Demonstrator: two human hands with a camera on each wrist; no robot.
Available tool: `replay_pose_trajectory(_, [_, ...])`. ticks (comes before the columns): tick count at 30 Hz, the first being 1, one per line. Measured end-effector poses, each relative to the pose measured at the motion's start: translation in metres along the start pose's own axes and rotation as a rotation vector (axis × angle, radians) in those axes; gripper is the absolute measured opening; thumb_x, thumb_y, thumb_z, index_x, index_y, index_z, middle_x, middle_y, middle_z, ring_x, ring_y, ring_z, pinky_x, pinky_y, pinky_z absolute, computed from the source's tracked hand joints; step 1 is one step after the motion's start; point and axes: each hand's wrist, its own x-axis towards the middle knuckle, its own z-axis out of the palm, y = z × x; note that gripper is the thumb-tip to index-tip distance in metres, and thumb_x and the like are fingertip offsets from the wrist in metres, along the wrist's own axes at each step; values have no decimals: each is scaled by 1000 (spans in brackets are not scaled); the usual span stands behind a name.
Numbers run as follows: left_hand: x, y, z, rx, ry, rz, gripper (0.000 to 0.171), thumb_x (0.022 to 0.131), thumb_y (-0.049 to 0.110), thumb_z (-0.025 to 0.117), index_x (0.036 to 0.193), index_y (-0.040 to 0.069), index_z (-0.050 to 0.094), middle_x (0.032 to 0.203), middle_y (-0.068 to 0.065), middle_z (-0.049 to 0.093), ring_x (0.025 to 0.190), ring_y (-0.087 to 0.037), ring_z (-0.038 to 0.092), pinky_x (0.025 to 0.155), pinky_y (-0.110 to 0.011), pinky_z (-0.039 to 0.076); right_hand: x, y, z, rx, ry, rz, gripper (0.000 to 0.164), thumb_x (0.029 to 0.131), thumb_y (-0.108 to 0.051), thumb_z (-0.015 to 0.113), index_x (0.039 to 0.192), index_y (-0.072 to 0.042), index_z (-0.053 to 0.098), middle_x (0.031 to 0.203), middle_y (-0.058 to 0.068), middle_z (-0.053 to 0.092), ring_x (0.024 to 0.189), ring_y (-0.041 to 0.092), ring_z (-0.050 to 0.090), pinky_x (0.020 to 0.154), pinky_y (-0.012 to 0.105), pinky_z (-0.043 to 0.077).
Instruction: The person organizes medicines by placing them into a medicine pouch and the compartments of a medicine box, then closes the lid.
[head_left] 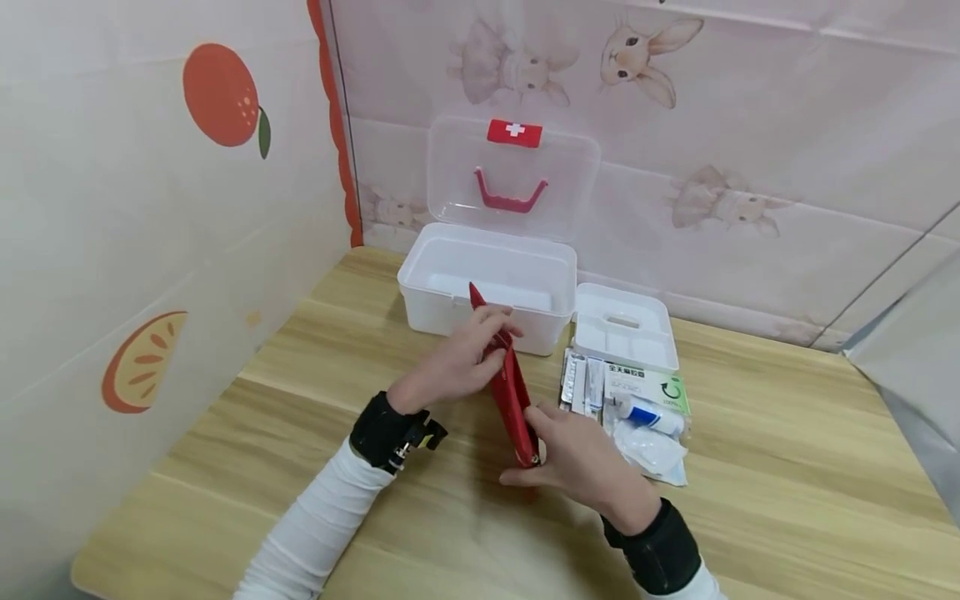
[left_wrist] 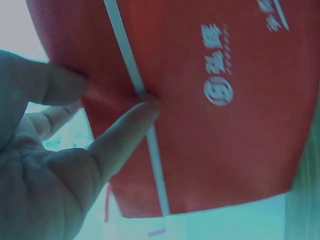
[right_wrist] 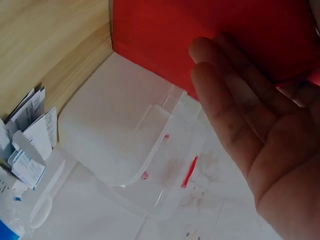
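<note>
A red pouch [head_left: 513,408] stands on edge between both hands, its top slightly parted. White lettering and a pale stripe run across its face in the left wrist view, where the pouch [left_wrist: 215,145] fills most of the picture. My left hand [head_left: 461,360] grips its far upper part, with one digit pressed on the stripe. At the near end, my right hand [head_left: 585,458] holds the pouch between thumb and fingers. In the right wrist view its fingers [right_wrist: 220,95] lie along the plain red side [right_wrist: 160,40].
Behind the pouch sits a translucent box [head_left: 435,310], its lid [head_left: 517,221] raised against the wall. To its right lies a white tray [head_left: 663,354]. In front of that are a green-and-white carton [head_left: 637,383], a blue-and-white tube [head_left: 651,414], blister packs [head_left: 576,379] and a clear plastic packet [head_left: 651,450].
</note>
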Motion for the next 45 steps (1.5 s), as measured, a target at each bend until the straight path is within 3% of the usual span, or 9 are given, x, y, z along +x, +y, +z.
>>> replay_pose_trajectory(6, [-9, 20, 5, -57, -116, -58, 43, 99, 3, 50, 141, 5, 45, 158, -21, 23, 142, -34, 32, 102, -46, 47, -3, -16, 10, -127, 97, -136, 53, 69, -58, 82, 92, -15, 62, 75, -9, 59, 61, 2, 49, 56, 16, 43])
replay_pose_trajectory(11, [-12, 31, 3, -153, -238, -78, 48, 103, 18, 51, 148, 8, 38, 163, -12, 17, 148, -27, 23, 107, -45, 42, -6, -28, 5, -136, 30, -126, 55, 72, -56, 81, 97, -11, 62, 86, -3, 65, 71, 6, 56, 64, 20, 50])
replay_pose_trajectory(14, [-13, 34, -1, -180, -301, -83, 57, 101, 26, 55, 152, 12, 34, 164, -7, 16, 147, -22, 25, 109, -42, 41, -7, -35, 1, -148, -4, -108, 51, 77, -50, 81, 101, -9, 61, 92, -1, 63, 76, 8, 59, 65, 22, 52])
replay_pose_trajectory(17, [-14, 37, -5, -223, -371, -66, 60, 100, 28, 57, 154, 15, 32, 162, -3, 22, 141, -19, 35, 107, -36, 43, -10, -42, -1, -212, 18, -134, 47, 80, -49, 79, 99, -11, 60, 91, -3, 60, 75, 9, 60, 62, 22, 51])
replay_pose_trajectory(23, [-15, 41, -12, -299, -461, 41, 42, 102, 20, 53, 142, 9, 45, 155, -7, 35, 130, -18, 45, 103, -30, 45, -6, -43, -2, -365, 186, -190, 40, 79, -43, 81, 96, -13, 61, 88, -2, 61, 70, 12, 60, 59, 26, 50])
replay_pose_trajectory(28, [-18, 39, -21, -182, -457, 33, 27, 103, 25, 54, 126, 12, 57, 129, -1, 54, 113, -12, 52, 94, -29, 50, 1, -29, 0, -392, 263, -134, 41, 74, -34, 86, 99, -13, 61, 82, 0, 60, 63, 15, 58, 49, 27, 45])
replay_pose_trajectory(34, [-23, 47, -29, 47, -433, 5, 37, 90, 33, 73, 120, 15, 59, 120, 4, 58, 106, -10, 53, 91, -26, 50, 9, -18, 3, -354, 250, -73, 32, 78, -27, 84, 97, -10, 64, 77, 2, 57, 63, 15, 51, 52, 25, 44])
replay_pose_trajectory(40, [-28, 57, -26, 288, -379, -66, 36, 86, 18, 78, 114, 10, 57, 109, -4, 65, 94, -14, 62, 85, -28, 55, 21, -15, 9, -297, 318, -52, 27, 80, -20, 84, 93, -9, 63, 77, 3, 61, 62, 16, 56, 53, 27, 49])
replay_pose_trajectory(45, [-29, 55, -22, 379, -326, -136, 28, 87, 10, 76, 109, 5, 60, 105, -9, 66, 89, -18, 64, 81, -31, 56, 26, -10, 15, -241, 351, -21, 27, 79, -14, 84, 98, -8, 66, 83, 6, 64, 66, 17, 58, 57, 27, 52])
